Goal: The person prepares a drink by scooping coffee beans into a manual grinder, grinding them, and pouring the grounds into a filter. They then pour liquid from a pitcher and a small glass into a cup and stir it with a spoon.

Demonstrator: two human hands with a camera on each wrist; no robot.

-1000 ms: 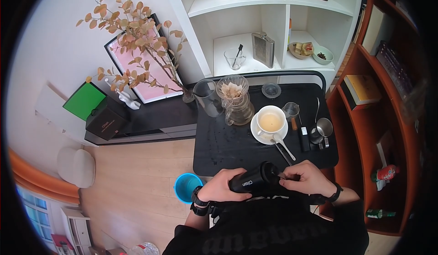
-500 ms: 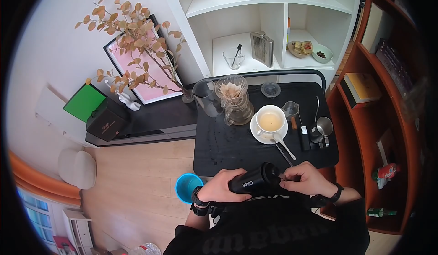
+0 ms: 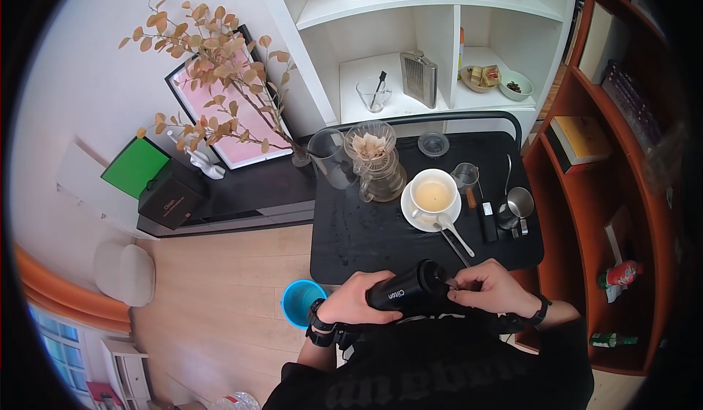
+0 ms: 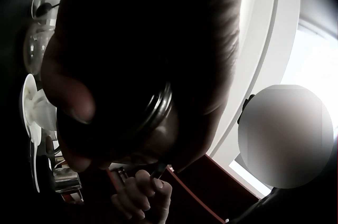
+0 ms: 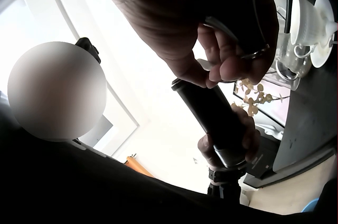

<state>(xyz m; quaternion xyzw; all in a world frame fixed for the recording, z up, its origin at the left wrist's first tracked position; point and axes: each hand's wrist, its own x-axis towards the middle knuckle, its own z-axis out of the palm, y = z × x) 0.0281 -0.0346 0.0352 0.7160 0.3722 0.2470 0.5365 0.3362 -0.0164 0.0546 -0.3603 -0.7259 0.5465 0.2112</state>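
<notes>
In the head view, my left hand (image 3: 356, 298) grips a black cylinder lettered "Cliton" (image 3: 401, 293), held tilted in front of my chest. Its dark, rimmed end points toward my right hand (image 3: 492, 287). The thumb and fingers of that hand pinch a small metal piece (image 3: 452, 284) right at this end; the fingers hide most of it. From the right wrist view, the cylinder (image 5: 211, 110) reaches up to the pinching fingertips. The left wrist view is dark, with the right hand (image 4: 141, 197) beyond the cylinder's end.
On the black table (image 3: 359, 241) are a cup of milky drink (image 3: 434, 192) on a saucer with a white spoon (image 3: 458, 240), a glass dripper with filter paper (image 3: 371, 146), a glass jug (image 3: 329, 157) and a metal pitcher (image 3: 521, 205). A blue bucket (image 3: 302, 304) stands below.
</notes>
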